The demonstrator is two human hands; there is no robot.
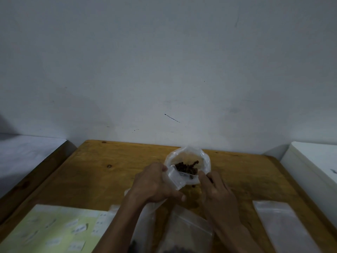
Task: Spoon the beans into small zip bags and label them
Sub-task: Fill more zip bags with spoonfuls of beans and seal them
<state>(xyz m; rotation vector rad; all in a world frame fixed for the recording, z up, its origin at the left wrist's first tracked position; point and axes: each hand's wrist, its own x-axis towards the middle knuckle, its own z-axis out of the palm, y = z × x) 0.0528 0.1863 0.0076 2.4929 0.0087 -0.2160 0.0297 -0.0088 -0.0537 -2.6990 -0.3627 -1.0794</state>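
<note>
A plain pale grey-white wall (pixel 164 61) fills the whole upper half, from nine o'clock round to three o'clock. It is scuffed: a short dark diagonal streak (pixel 172 118) sits just above centre, with a few small specks near it and a faint thin scratch towards one o'clock. Below, from the centre down to six o'clock, a wooden table (pixel 113 172) in yellow-brown butts against the wall, its grain and a few dark knots showing. At nine o'clock lies a white surface (pixel 27 152) with a dark wooden edge; at three o'clock a white slab (pixel 313 161) slopes away. The light is dim and even
</note>
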